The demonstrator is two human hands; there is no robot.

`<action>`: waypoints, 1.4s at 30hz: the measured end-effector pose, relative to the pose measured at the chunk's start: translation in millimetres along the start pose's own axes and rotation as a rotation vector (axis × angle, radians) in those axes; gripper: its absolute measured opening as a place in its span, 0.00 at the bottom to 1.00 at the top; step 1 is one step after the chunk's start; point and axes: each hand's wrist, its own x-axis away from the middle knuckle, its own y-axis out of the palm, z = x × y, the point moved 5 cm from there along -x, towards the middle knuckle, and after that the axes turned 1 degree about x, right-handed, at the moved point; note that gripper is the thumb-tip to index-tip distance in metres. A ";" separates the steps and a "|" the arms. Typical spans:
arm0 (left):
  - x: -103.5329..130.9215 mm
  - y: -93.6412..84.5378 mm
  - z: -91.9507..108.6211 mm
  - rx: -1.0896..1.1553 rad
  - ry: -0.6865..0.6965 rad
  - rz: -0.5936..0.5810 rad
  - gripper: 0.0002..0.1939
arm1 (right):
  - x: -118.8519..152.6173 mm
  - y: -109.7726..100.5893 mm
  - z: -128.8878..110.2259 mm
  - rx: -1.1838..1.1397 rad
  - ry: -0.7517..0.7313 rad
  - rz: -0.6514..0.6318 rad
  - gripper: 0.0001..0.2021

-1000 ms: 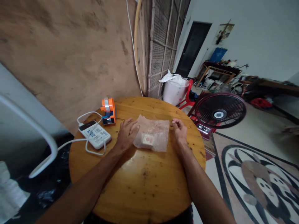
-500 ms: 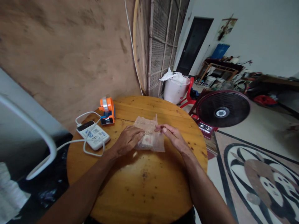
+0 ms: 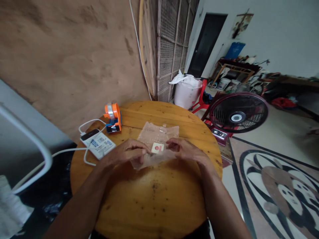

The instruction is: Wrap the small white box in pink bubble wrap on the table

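Note:
A sheet of clear bubble wrap (image 3: 159, 131) lies spread on the round wooden table (image 3: 154, 202). On it rests a small cream-coloured box (image 3: 158, 148) with a red round mark and red print. My left hand (image 3: 132, 151) pinches the near left edge of the wrap beside the box. At the box's right, my right hand (image 3: 185, 150) has its fingers curled on the near right edge of the wrap. Between the hands, that near edge is raised in a fold. Some fingertips are hidden by the wrap and the hands.
At the table's left lie a white power bank (image 3: 101, 146) with white cables and an orange-and-blue tape dispenser (image 3: 113, 116). A dark fan (image 3: 238, 114) stands to the right of the table. Behind are a white sack (image 3: 188, 93) and a red chair (image 3: 202, 99).
The wrap has been opened out, and the box now shows uncovered. Both hands have moved nearer to me and closed on the near edge, lifting it.

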 end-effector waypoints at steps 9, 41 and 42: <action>-12.2 4.3 3.6 -0.249 0.025 0.188 0.16 | 8.3 -4.5 -17.0 0.152 -0.066 -0.010 0.38; -34.4 39.5 -12.3 -0.850 0.232 0.145 0.48 | 34.6 -70.9 33.6 0.192 0.409 0.609 0.19; -33.9 40.2 -11.4 -0.857 0.238 0.134 0.46 | 36.2 -71.9 38.4 0.258 0.455 0.608 0.19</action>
